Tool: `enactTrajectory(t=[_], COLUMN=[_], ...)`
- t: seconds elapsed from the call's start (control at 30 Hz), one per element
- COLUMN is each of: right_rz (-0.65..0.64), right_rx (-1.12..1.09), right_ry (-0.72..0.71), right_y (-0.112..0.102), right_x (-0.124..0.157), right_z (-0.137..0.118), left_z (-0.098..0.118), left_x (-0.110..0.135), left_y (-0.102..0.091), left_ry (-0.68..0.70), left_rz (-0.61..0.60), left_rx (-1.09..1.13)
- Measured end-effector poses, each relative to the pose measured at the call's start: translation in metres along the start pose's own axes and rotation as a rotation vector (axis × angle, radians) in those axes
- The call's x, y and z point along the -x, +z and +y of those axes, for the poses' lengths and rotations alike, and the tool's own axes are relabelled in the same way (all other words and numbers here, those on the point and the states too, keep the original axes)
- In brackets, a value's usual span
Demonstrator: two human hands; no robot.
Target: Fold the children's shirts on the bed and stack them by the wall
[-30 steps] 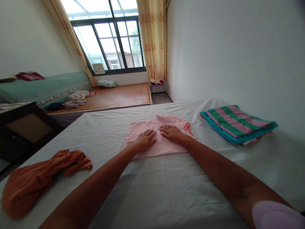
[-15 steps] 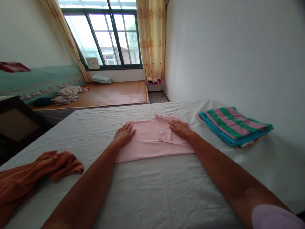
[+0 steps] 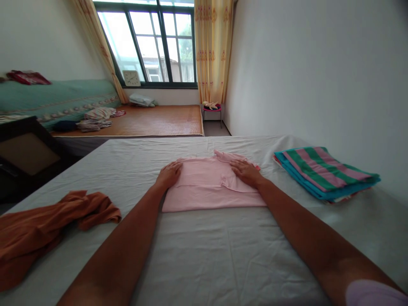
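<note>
A pink garment (image 3: 208,187) lies folded flat on the white sheet of the bed (image 3: 223,255) in front of me. My left hand (image 3: 169,173) rests flat on its far left corner, fingers stretched out. My right hand (image 3: 245,171) lies flat on its far right part, fingers also extended, next to a raised fold of the pink cloth. Neither hand grips anything.
A crumpled orange garment (image 3: 47,227) lies at the left of the bed. A folded stack of striped pink, green and blue cloth (image 3: 325,172) sits at the right by the wall. Beyond are a dark cabinet (image 3: 25,157), a woven mat platform (image 3: 153,121) and a window.
My hands moved apart from the middle of the pink garment to its far corners. Since half a second ago they have hardly shifted; the view has turned slightly.
</note>
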State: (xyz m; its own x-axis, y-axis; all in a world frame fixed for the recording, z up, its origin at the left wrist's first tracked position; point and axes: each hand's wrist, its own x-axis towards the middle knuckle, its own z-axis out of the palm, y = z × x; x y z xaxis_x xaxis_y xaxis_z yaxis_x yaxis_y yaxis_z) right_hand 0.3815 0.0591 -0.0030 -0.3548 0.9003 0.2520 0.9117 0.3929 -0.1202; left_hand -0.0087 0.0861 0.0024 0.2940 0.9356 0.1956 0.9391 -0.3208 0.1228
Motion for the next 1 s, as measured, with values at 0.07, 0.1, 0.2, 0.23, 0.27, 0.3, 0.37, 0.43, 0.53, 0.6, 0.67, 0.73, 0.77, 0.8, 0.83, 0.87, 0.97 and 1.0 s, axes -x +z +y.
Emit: enactTrajectory(t=[0.07, 0.1, 0.2, 0.23, 0.27, 0.3, 0.37, 0.43, 0.53, 0.6, 0.67, 0.73, 0.77, 0.8, 0.83, 0.87, 0.97, 1.0], right_rz=[0.008, 0.037, 0.146, 0.164, 0.167, 0.158, 0.114, 0.059, -0.025, -0.08, -0.14, -0.21, -0.224, -0.209, -0.166, -0.104, 0.004, -0.015], right_rx=[-0.018, -0.02, -0.028, -0.034, -0.04, -0.045, -0.044, -0.018, 0.026, -0.006, -0.08, -0.156, -0.194, -0.243, -0.313, -0.395, -0.581, -0.6], right_ry=[0.028, 0.083, 0.245, 0.278, 0.305, 0.328, 0.375, 0.399, 0.416, 0.421, 0.402, 0.361, 0.324, 0.273, 0.213, 0.15, -0.001, -0.025], right_y=[0.001, 0.002, 0.004, 0.005, 0.005, 0.005, 0.004, 0.002, -0.002, -0.008, -0.016, -0.025, -0.03, -0.035, -0.039, -0.042, -0.045, -0.044], right_x=[0.001, 0.001, -0.003, -0.007, -0.011, -0.016, -0.029, -0.042, -0.06, -0.07, -0.077, -0.078, -0.077, -0.073, -0.068, -0.062, -0.033, -0.021], right_z=[-0.001, 0.0, 0.005, 0.007, 0.008, 0.009, 0.01, 0.01, 0.01, 0.012, 0.014, 0.015, 0.015, 0.014, 0.013, 0.012, 0.011, 0.012], left_z=[0.001, 0.001, 0.001, 0.001, 0.001, 0.001, 0.0, -0.001, -0.003, -0.004, -0.005, -0.004, -0.004, -0.003, -0.003, -0.002, -0.001, -0.002], left_x=[0.0, 0.0, 0.001, 0.001, 0.001, 0.001, 0.001, 0.0, 0.0, 0.0, 0.0, 0.001, 0.001, 0.001, 0.001, 0.001, 0.001, 0.001], left_y=[0.0, 0.0, 0.0, 0.0, 0.0, 0.0, 0.001, 0.002, 0.004, 0.006, 0.006, 0.006, 0.005, 0.005, 0.004, 0.003, 0.003, 0.003], left_ry=[0.002, 0.002, 0.003, -0.008, -0.02, -0.029, -0.032, -0.025, -0.026, -0.022, -0.017, -0.02, -0.022, -0.023, -0.025, -0.032, -0.081, -0.102], left_rz=[-0.012, -0.005, 0.023, 0.03, 0.034, 0.036, 0.037, 0.037, 0.041, 0.048, 0.057, 0.061, 0.061, 0.063, 0.069, 0.08, 0.141, 0.165], left_rx=[0.01, 0.013, 0.014, 0.009, 0.004, -0.001, -0.009, -0.011, -0.001, 0.016, 0.033, 0.048, 0.056, 0.067, 0.083, 0.103, 0.179, 0.205])
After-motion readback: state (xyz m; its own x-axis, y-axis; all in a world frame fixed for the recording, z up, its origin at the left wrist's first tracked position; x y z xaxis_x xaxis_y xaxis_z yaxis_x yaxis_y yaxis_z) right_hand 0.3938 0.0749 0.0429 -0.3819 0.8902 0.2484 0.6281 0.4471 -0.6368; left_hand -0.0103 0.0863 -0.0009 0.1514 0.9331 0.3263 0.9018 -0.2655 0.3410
